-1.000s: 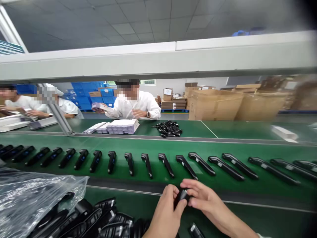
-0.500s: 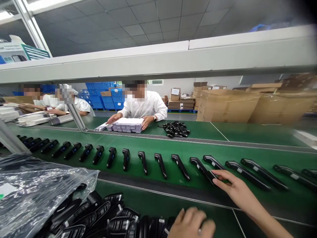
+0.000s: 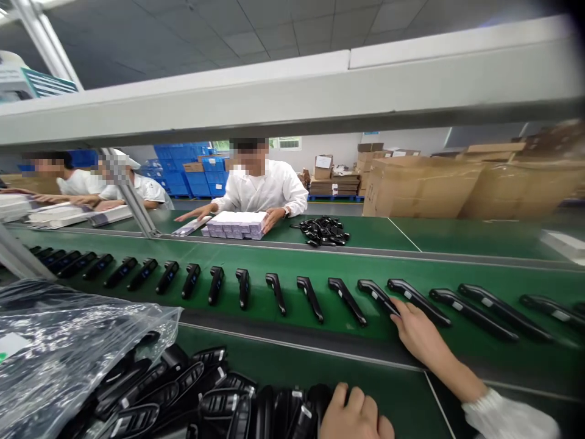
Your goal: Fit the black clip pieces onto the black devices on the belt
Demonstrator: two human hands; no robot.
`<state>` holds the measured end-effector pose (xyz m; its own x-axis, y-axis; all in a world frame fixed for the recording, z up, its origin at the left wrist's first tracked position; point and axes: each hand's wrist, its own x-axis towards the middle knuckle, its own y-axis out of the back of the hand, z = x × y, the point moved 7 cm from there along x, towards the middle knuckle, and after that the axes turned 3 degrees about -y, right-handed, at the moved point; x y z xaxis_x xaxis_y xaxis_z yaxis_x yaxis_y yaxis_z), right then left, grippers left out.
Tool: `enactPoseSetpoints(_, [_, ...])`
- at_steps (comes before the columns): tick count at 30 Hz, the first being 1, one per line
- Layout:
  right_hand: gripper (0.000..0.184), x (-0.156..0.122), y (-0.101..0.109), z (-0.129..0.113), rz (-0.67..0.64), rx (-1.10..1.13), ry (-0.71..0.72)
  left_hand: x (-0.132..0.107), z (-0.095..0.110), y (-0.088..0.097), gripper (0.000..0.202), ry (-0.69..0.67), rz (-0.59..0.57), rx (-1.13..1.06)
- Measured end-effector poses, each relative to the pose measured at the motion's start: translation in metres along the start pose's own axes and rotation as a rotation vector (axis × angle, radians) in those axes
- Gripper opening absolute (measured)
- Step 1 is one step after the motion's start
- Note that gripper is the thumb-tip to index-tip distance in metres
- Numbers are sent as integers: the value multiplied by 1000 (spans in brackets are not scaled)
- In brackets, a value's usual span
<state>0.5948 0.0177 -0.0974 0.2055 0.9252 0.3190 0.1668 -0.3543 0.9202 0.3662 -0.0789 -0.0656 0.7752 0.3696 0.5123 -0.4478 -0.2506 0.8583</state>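
My right hand [image 3: 418,332] is closed over the lower end of a black angled handheld device [image 3: 375,294] lying on the green conveyor belt [image 3: 256,326]. The device has a bent head and a small white label; its lower end is hidden under my fingers. At the bottom, my left hand [image 3: 356,414] has curled fingers beside the right edge of a pile of black plastic parts [image 3: 223,405]. Whatever lies under those fingers is hidden. More black devices [image 3: 347,302] lie in a spaced row along the belt, on both sides of my right hand.
A clear plastic bag [image 3: 91,347] partly covers the pile at left. Over the belt runs a white shelf beam [image 3: 292,100], with a metal post [image 3: 130,195]. Across, a co-worker [image 3: 265,186] handles small white boxes [image 3: 235,225] beside a black heap [image 3: 324,231].
The row of devices has shifted right along the belt. My right hand has closed further over the device, and its white sleeve now shows. My left hand remains by the pile.
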Motion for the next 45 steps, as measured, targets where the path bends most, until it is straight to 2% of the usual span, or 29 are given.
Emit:
enactPoseSetpoints(1, [49,3,3,0,6,-10,10,7,0,8,23,-29,-73,-61])
enactPoseSetpoints(2, [49,5,6,0,-1,-16,17,14,-6,16,19,0,-163,-143])
enactPoseSetpoints(4, [48,7,11,1,-30,-4,17,26,-31,35,17,203,-229,-331])
enactPoseSetpoints(5, [47,7,14,2,-41,9,10,30,-46,42,18,316,-215,-459])
enactPoseSetpoints(7, [44,9,20,5,-42,36,-22,33,-77,46,14,595,-99,-834])
enactPoseSetpoints(9, [40,11,26,6,-36,37,-63,28,-98,34,8,878,29,-1271])
enactPoseSetpoints(11, [40,12,37,5,-4,21,-113,25,-107,24,13,1042,124,-1515])
enactPoseSetpoints(13, [43,7,55,-2,65,107,-146,23,-108,20,15,1102,199,-1602])
enactPoseSetpoints(14, [44,2,63,-10,74,232,-147,23,-106,20,15,1123,244,-1646])
enactPoseSetpoints(16, [45,-13,71,-36,-18,646,-126,25,-99,20,16,1149,344,-1726])
enactPoseSetpoints(18, [45,-35,72,-73,-188,1128,-133,30,-88,19,15,1156,425,-1788])
enactPoseSetpoints(20, [36,-53,76,-101,-201,1482,-206,38,-75,16,14,1121,444,-1854])
enactPoseSetpoints(22, [24,-61,80,-115,-130,1656,-271,45,-63,16,14,1030,399,-1875])
enactPoseSetpoints(23, [21,-61,82,-116,-102,1681,-287,46,-60,18,13,974,340,-1828])
enactPoseSetpoints(24, [20,-57,83,-113,-92,1669,-290,45,-58,22,12,911,257,-1722])
enactPoseSetpoints(26, [23,-43,86,-93,-100,1527,-263,39,-56,33,11,726,16,-1376])
enactPoseSetpoints(29, [29,-18,84,-46,-95,1058,-178,22,-40,44,40,318,-390,-859])
enactPoseSetpoints(30, [30,-12,80,-30,-84,892,-164,14,-34,45,45,213,-488,-744])
enactPoseSetpoints(32, [32,-4,67,-10,-80,620,-127,4,-25,43,45,96,-612,-563])
enactPoseSetpoints(36, [45,0,38,-6,-106,208,-91,5,-15,38,29,30,-688,-315])
enactPoseSetpoints(38, [45,4,31,-6,-102,43,-141,8,-14,37,27,47,-702,-282])
enactPoseSetpoints(40, [38,10,30,-3,-95,-22,-176,12,-19,38,29,90,-675,-328])
enactPoseSetpoints(43, [35,16,38,0,-74,-31,-196,21,-39,43,26,265,-500,-584])
enactPoseSetpoints(45, [38,11,53,-6,15,7,-198,26,-61,43,18,498,-326,-855])
